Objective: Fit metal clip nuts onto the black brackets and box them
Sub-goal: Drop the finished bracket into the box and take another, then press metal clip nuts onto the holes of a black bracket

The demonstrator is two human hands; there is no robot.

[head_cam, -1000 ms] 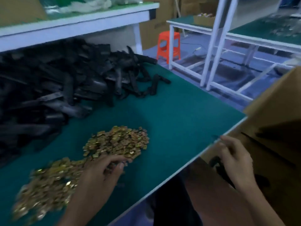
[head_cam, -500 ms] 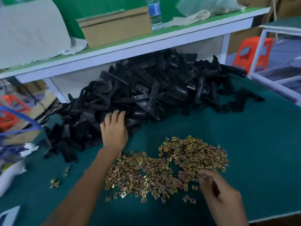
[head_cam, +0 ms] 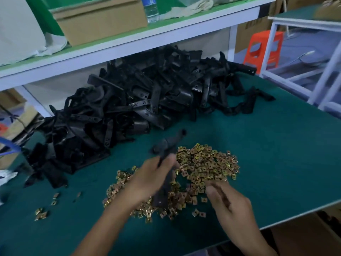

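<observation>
A big heap of black brackets [head_cam: 140, 100] lies at the back of the green table [head_cam: 276, 154]. In front of it spreads a pile of gold metal clip nuts [head_cam: 204, 167]. My left hand [head_cam: 149, 180] grips one black bracket [head_cam: 167, 148], blurred by motion, held above the nuts with its far end pointing away from me. My right hand [head_cam: 227, 202] hovers over the near right part of the nut pile with fingers curled; blur hides whether it pinches a nut.
A few stray clip nuts [head_cam: 41, 213] lie at the near left. Above the heap runs a white shelf [head_cam: 166, 36] with a cardboard box [head_cam: 99, 21] and a water bottle [head_cam: 151, 8]. An orange stool [head_cam: 263, 48] and white frames [head_cam: 302, 58] stand right.
My left hand has pulled a black bracket from the heap and brought it over the nuts. My right hand has shifted slightly right along the nut pile.
</observation>
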